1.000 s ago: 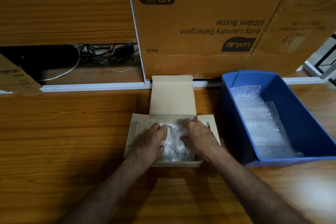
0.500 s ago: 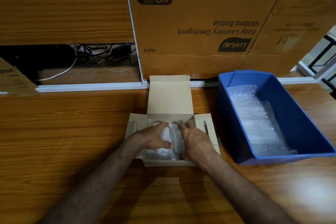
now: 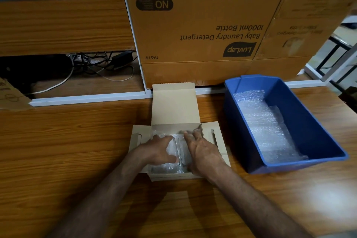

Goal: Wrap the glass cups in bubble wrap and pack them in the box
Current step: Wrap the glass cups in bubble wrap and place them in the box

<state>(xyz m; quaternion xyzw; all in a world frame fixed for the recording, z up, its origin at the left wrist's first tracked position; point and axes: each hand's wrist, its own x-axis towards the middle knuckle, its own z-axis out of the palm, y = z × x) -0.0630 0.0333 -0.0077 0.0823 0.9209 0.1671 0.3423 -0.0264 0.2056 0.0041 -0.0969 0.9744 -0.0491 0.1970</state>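
Observation:
A small beige cardboard box (image 3: 174, 111) lies open on the wooden table, its lid flap standing up at the back and side flaps spread. Inside it lie glass cups wrapped in bubble wrap (image 3: 174, 149), side by side. My left hand (image 3: 157, 150) rests on the left wrapped cup, fingers curled over it. My right hand (image 3: 202, 150) presses flat on the right wrapped cup, fingers spread toward the box's far wall. Both hands hide most of the cups.
A blue plastic bin (image 3: 313, 127) with sheets of bubble wrap (image 3: 264, 127) inside stands just right of the box. Large brown cartons (image 3: 193, 25) rise behind. A shelf opening with tangled cables (image 3: 100, 65) is at the back left.
Both hands have shifted slightly over the wrapped cups inside the box, the left sliding rightward onto its cup. The box and bin stay where they were.

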